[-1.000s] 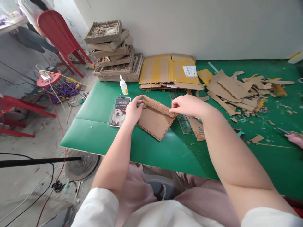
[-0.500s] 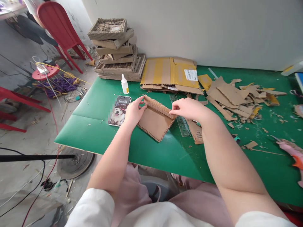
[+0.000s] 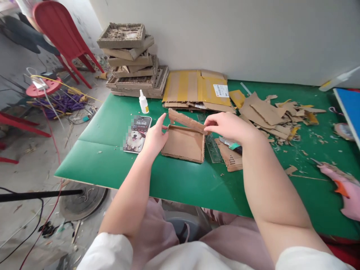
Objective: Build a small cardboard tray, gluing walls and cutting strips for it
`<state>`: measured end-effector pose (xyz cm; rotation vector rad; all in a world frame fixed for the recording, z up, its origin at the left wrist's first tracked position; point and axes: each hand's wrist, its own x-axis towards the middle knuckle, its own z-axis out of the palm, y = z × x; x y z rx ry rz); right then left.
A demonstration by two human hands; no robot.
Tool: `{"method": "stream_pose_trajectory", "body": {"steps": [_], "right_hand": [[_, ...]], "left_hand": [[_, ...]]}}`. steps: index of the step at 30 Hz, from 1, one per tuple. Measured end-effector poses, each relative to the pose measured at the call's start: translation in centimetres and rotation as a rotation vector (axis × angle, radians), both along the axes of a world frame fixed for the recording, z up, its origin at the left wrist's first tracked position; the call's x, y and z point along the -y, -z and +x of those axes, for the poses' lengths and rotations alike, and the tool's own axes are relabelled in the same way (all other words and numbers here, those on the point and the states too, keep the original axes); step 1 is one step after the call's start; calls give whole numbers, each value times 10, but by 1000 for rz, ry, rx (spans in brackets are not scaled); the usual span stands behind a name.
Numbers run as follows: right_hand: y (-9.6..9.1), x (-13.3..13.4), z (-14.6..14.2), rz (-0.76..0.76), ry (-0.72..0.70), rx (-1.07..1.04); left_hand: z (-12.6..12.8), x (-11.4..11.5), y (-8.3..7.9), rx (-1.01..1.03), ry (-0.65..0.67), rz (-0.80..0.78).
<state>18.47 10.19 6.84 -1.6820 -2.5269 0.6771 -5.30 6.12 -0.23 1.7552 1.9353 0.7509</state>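
A shallow cardboard tray [image 3: 184, 144] lies flat on the green table [image 3: 118, 157]. My left hand [image 3: 153, 137] presses against the tray's left side, thumb on its back corner. My right hand [image 3: 229, 125] pinches the right end of a cardboard strip [image 3: 187, 120] that is tilted up off the tray's back edge. A clear green ruler [image 3: 212, 148] lies just right of the tray, partly under my right wrist.
A phone [image 3: 136, 134] lies left of my left hand, a glue bottle [image 3: 143, 103] behind it. Stacked cardboard trays [image 3: 132, 60] and flattened boxes [image 3: 197, 88] sit at the back. Cardboard scraps [image 3: 275, 110] litter the right. A pink object [image 3: 341, 189] lies far right.
The tray was tilted up on one corner and now lies flat and square on the table. The strip has lifted off its back edge at an angle. Both hands stay on the cardboard.
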Motion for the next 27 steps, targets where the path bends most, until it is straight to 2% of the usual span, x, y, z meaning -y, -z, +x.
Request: {"method": "stream_pose_trajectory", "body": {"steps": [6, 8, 11, 14, 18, 22, 25, 27], "right_hand": [[-23, 5, 36, 212, 267, -405], [-29, 8, 47, 299, 312, -573], [-37, 15, 60, 391, 320, -848], [-48, 27, 69, 413, 265, -1068], [-61, 46, 78, 471, 172, -1243], [-64, 50, 80, 526, 177, -1200], [-58, 37, 76, 453, 282, -986], [-52, 27, 69, 368, 336, -760]], "left_hand": [[-1, 1, -7, -92, -36, -22], [-1, 1, -9, -120, -45, -23], [-1, 0, -9, -172, -31, -48], [1, 1, -8, -254, 1, -22], [6, 3, -5, -329, 25, 66], [9, 2, 2, -374, 60, 66], [8, -1, 6, -385, 67, 70], [7, -1, 7, -364, 56, 106]]}}
